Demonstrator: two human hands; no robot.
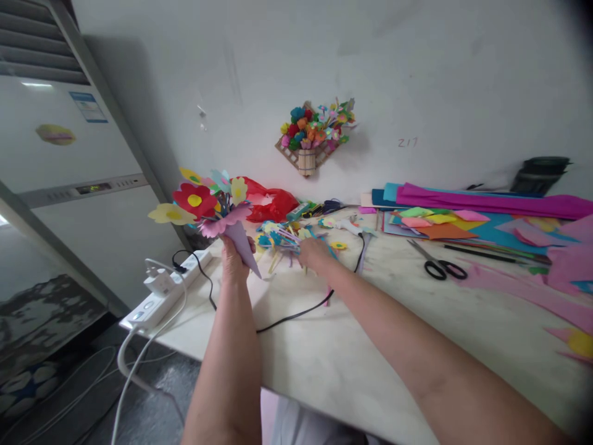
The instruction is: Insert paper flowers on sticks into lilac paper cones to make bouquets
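My left hand (235, 254) is wrapped around a lilac paper cone (241, 242) with a scalloped pink rim. Red, yellow and pale blue flowers stand out of its top, among them a red paper flower (194, 200) with a yellow centre. Farther right, my right hand (315, 254) is down at a pile of loose paper flowers (278, 235) with thin paper stems. Its fingers are curled and mostly hidden, so I cannot make out what is between them. Just behind the pile lies a white glue gun (348, 226) with a black cord.
Black-handled scissors (439, 267) lie to the right, near coloured paper sheets (498, 235) and a pink paper strip (519, 287). A power strip (162, 293) runs along the left edge. The black cord (296, 316) crosses the table. A red plastic bag (273, 203) sits by the wall.
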